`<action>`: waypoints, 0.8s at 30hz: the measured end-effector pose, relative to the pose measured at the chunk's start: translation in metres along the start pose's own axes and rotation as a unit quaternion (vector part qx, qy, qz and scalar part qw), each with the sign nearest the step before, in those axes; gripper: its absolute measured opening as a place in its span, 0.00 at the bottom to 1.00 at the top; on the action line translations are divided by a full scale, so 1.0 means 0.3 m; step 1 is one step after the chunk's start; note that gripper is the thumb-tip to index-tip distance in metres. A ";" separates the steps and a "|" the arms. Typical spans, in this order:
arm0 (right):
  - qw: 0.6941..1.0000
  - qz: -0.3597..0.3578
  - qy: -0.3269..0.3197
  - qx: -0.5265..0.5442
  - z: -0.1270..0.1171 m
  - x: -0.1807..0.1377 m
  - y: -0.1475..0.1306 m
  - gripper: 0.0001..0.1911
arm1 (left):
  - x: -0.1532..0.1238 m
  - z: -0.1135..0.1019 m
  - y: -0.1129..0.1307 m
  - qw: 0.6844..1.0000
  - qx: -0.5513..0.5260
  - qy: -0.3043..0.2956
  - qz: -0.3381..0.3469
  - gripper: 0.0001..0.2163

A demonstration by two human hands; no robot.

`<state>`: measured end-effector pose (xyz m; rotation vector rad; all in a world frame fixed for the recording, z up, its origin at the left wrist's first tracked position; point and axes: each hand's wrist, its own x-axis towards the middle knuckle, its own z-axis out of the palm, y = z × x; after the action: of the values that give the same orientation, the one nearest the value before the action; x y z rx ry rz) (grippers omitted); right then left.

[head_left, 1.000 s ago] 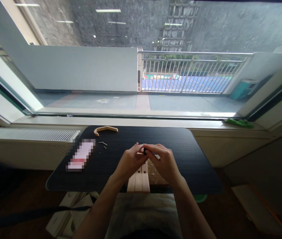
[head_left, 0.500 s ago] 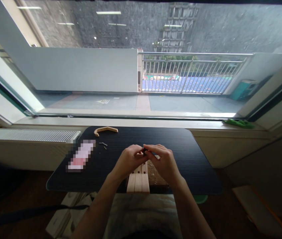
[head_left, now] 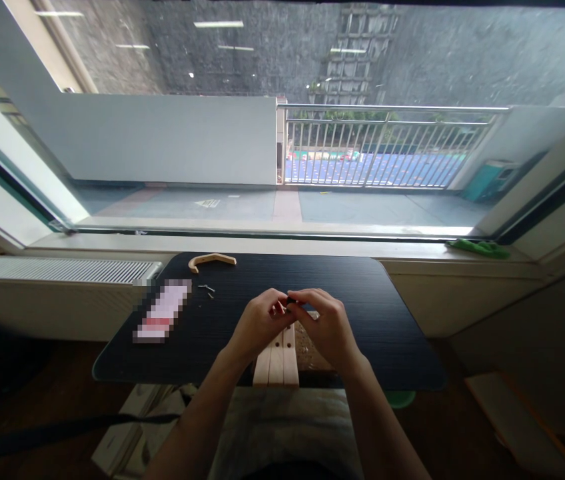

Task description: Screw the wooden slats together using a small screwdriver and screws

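My left hand (head_left: 264, 317) and my right hand (head_left: 321, 317) meet above the near middle of the table, both closed with fingertips together. Pinched between them is a small dark piece (head_left: 290, 301), mostly hidden by the fingers; its kind cannot be made out. Directly below lie pale wooden strips (head_left: 276, 368) side by side, with dark round holes near their far ends. They rest beside a brown board (head_left: 310, 350) with a shiny, speckled surface, partly covered by my right hand and wrist.
The black table (head_left: 372, 320) has rounded corners. At its far left lie a curved wooden piece (head_left: 212, 259), a few small metal parts (head_left: 206, 289) and a blurred-out flat item (head_left: 165, 310). A windowsill (head_left: 312, 247) with a green cloth (head_left: 477, 249) runs behind; a radiator (head_left: 62, 272) stands left.
Both hands stay almost in place, with slight finger movement around the small dark piece. The wooden strips have shifted very slightly to the left in view.
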<state>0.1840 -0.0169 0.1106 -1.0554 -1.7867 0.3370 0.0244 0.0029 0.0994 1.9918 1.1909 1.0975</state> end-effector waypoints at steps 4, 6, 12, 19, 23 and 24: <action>1.000 0.017 -0.010 0.004 0.004 -0.005 -0.002 0.07 | 0.004 -0.010 0.010 1.000 0.008 -0.020 -0.005 0.07; 1.000 0.022 -0.011 0.007 0.002 -0.008 -0.005 0.09 | 0.005 -0.014 0.012 0.999 0.012 -0.033 -0.004 0.07; 0.999 -0.004 -0.033 0.040 -0.011 -0.017 -0.013 0.13 | 0.001 -0.013 0.006 0.998 0.019 -0.052 -0.004 0.09; 0.998 -0.006 -0.002 0.055 0.005 -0.028 -0.001 0.10 | -0.003 -0.017 0.005 0.997 -0.012 -0.067 -0.023 0.13; 0.997 -0.009 0.024 0.068 0.014 -0.038 0.006 0.09 | -0.005 -0.017 0.006 0.996 -0.024 -0.077 -0.024 0.15; 0.997 -0.008 0.024 0.069 0.015 -0.041 0.008 0.09 | -0.006 -0.017 0.006 0.997 -0.022 -0.078 -0.021 0.15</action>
<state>0.1828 -0.0240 0.0994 -0.9444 -1.7022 0.4158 0.0204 0.0009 0.1027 1.9699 1.1137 0.9218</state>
